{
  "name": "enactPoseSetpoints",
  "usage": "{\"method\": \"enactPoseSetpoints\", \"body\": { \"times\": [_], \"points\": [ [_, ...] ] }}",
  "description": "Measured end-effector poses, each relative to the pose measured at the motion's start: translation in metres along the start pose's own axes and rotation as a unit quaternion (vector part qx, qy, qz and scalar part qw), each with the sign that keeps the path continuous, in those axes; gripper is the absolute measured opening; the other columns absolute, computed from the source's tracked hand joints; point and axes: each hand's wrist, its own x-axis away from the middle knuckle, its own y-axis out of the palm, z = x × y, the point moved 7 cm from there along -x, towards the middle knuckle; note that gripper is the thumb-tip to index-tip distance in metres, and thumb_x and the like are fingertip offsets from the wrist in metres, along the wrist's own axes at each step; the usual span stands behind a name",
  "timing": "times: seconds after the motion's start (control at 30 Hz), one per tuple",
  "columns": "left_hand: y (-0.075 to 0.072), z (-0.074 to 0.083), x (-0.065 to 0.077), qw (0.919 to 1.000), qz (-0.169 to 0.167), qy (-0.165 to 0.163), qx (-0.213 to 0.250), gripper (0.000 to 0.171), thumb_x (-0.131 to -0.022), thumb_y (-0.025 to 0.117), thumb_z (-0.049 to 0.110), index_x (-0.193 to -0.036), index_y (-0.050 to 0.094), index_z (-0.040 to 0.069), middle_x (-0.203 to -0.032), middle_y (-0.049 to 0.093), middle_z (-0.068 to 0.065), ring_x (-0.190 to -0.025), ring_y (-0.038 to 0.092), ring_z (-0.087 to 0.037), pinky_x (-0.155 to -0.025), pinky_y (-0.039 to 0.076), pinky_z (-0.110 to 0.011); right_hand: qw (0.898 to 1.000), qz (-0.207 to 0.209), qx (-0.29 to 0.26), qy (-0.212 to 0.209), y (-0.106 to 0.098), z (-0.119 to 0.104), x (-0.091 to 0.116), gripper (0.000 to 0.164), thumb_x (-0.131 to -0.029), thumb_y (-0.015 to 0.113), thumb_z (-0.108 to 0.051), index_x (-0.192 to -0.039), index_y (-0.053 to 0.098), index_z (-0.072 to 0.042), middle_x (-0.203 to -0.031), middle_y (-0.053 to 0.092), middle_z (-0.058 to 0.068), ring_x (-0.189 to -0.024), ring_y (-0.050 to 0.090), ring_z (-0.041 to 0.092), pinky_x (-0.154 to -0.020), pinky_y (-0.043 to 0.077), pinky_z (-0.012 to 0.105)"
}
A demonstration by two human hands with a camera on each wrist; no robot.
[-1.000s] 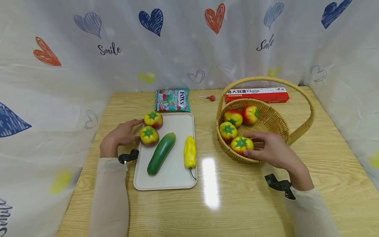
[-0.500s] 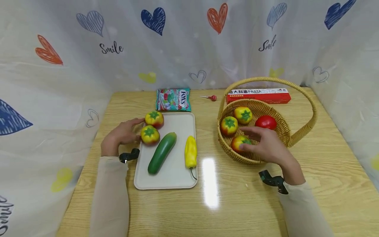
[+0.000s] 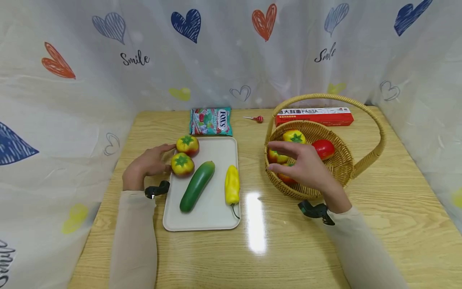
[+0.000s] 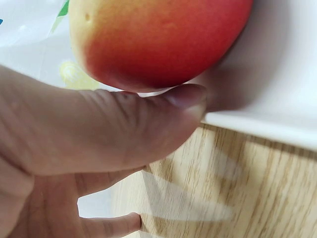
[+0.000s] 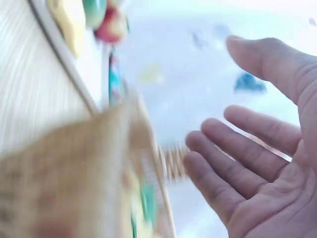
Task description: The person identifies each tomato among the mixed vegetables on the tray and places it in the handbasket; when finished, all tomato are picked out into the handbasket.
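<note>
**Empty hand lifted above basket of tomatoes while tray is steadied**

From the head camera, the right hand (image 3: 301, 166) is seen raised over the near side of the wicker basket (image 3: 346, 170), its fingers spread and nothing held in them. Tomatoes (image 3: 296, 137) and a plain red one (image 3: 323, 149) lie inside the basket, two of them partly hidden behind the hand. On the other side, the left hand (image 3: 146, 165) is laid flat beside the white tray (image 3: 216, 218), fingertips touching the nearer tomato (image 3: 182, 164) at the tray's edge; a second tomato, a cucumber (image 3: 197, 186) and a yellow pepper (image 3: 232, 185) rest on the tray as well.

At the left wrist, a thumb (image 4: 124, 126) is shown pressed under the red-and-yellow fruit (image 4: 158, 39) where it overhangs the tray rim (image 4: 262, 124); no curled grasp can be made out.

At the right wrist, the blurred picture shows an open palm and relaxed fingers (image 5: 233, 144) with the basket wall (image 5: 74, 163) beside them.

The step is judged to be a reach between picks. A lowering of the open hand onto one fruit, followed by a closing of the fingers, would be called for next.
</note>
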Motion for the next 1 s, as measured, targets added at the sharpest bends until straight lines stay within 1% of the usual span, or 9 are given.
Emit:
{"method": "enactPoseSetpoints", "body": {
  "times": [0.1,0.2,0.3,0.43,0.6,0.73,0.83,0.9,1.0],
  "points": [
    [-0.001,0.0,0.001,1.0,0.0,0.004,-0.003,0.083,-0.099,0.075,0.02,-0.173,0.036,0.017,-0.177,0.029,-0.029,-0.162,0.023,-0.06,-0.125,0.025,-0.082,0.999,-0.021,-0.009,-0.024,0.019,-0.016,-0.018,0.06,-0.092,0.091,-0.024,-0.146,0.07,-0.009,-0.147,0.072,0.01,-0.135,0.07,0.034,-0.115,0.057,0.054],
    [-0.001,0.001,0.001,1.0,0.001,0.009,-0.002,0.082,-0.099,0.075,0.018,-0.172,0.037,0.016,-0.177,0.029,-0.03,-0.161,0.024,-0.06,-0.126,0.025,-0.081,0.998,-0.041,-0.025,-0.03,0.038,-0.03,-0.035,0.062,-0.093,0.09,-0.029,-0.149,0.069,-0.013,-0.15,0.071,0.006,-0.139,0.068,0.033,-0.119,0.054,0.051],
    [-0.001,0.002,0.001,0.9999,0.002,0.013,0.004,0.082,-0.098,0.075,0.016,-0.172,0.037,0.015,-0.177,0.029,-0.03,-0.162,0.024,-0.06,-0.126,0.026,-0.08,0.997,-0.05,-0.047,-0.038,0.056,-0.041,-0.054,0.062,-0.094,0.089,-0.032,-0.15,0.069,-0.016,-0.149,0.072,0.003,-0.14,0.067,0.03,-0.122,0.052,0.047],
    [-0.001,0.002,0.001,0.9999,0.003,0.013,0.01,0.083,-0.098,0.075,0.015,-0.172,0.037,0.014,-0.176,0.029,-0.031,-0.162,0.024,-0.06,-0.126,0.026,-0.08,0.994,-0.053,-0.072,-0.063,0.079,-0.053,-0.082,0.06,-0.095,0.088,-0.03,-0.15,0.069,-0.016,-0.148,0.072,0.004,-0.138,0.069,0.025,-0.121,0.054,0.041],
    [-0.001,0.003,0.001,0.9999,0.003,0.013,0.008,0.083,-0.098,0.076,0.016,-0.172,0.037,0.014,-0.177,0.028,-0.031,-0.162,0.023,-0.06,-0.126,0.025,-0.081,0.99,-0.06,-0.096,-0.086,0.106,-0.063,-0.117,0.06,-0.096,0.087,-0.029,-0.15,0.068,-0.012,-0.151,0.071,0.006,-0.139,0.068,0.026,-0.119,0.055,0.037],
    [-0.001,0.004,0.002,0.9998,0.003,0.014,0.014,0.083,-0.097,0.076,0.015,-0.171,0.038,0.014,-0.177,0.028,-0.031,-0.162,0.024,-0.06,-0.126,0.025,-0.081,0.988,-0.066,-0.117,-0.082,0.127,-0.062,-0.141,0.061,-0.096,0.087,-0.029,-0.151,0.067,-0.01,-0.151,0.07,0.008,-0.139,0.068,0.028,-0.119,0.055,0.043],
    [-0.001,0.005,0.003,0.9997,0.003,0.017,0.016,0.083,-0.097,0.076,0.014,-0.171,0.038,0.013,-0.176,0.028,-0.031,-0.162,0.024,-0.06,-0.126,0.025,-0.081,0.988,-0.074,-0.116,-0.063,0.141,-0.058,-0.156,0.062,-0.097,0.086,-0.031,-0.152,0.066,-0.01,-0.152,0.07,0.008,-0.139,0.068,0.029,-0.119,0.055,0.048],
    [-0.002,0.006,0.003,0.9997,0.004,0.018,0.013,0.082,-0.097,0.075,0.015,-0.171,0.039,0.013,-0.176,0.029,-0.031,-0.161,0.024,-0.06,-0.126,0.025,-0.081,0.99,-0.082,-0.107,-0.05,0.149,-0.055,-0.164,0.063,-0.097,0.085,-0.033,-0.152,0.066,-0.01,-0.152,0.069,0.009,-0.139,0.068,0.03,-0.118,0.055,0.048],
    [-0.002,0.005,0.003,0.9997,0.005,0.02,0.009,0.082,-0.098,0.075,0.016,-0.171,0.038,0.013,-0.176,0.029,-0.031,-0.161,0.025,-0.06,-0.126,0.025,-0.082,0.991,-0.092,-0.092,-0.028,0.16,-0.049,-0.176,0.063,-0.098,0.085,-0.034,-0.152,0.065,-0.009,-0.153,0.068,0.012,-0.139,0.068,0.03,-0.117,0.057,0.044]
  ]
}}
